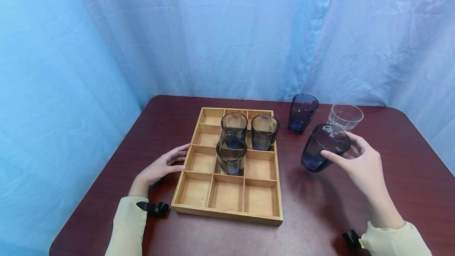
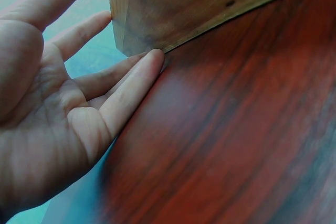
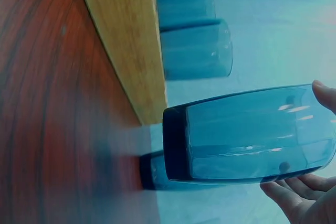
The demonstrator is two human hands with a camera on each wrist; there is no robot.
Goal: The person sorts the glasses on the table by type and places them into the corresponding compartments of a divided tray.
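Note:
My right hand (image 1: 362,165) pinches a dark tinted drinking glass (image 1: 321,149) near its rim, thumb on one side and fingers on the other. In the right wrist view the glass (image 3: 247,135) hangs above the table with its thick base toward the tabletop. A wooden compartment tray (image 1: 227,212) lies to its left. Three tinted glasses stand upright in it: one at the middle back (image 1: 234,123), one at the right (image 1: 264,133), one nearer the front (image 1: 232,157). My left hand (image 1: 163,167) rests its extended fingertips against the tray's left side, also seen in the left wrist view.
Behind the held glass stand another tinted glass (image 1: 303,113) and a clear glass (image 1: 345,115), partly hidden by it. The dark red wooden table (image 1: 149,117) ends at a light blue curtain (image 1: 227,34) along the back and sides.

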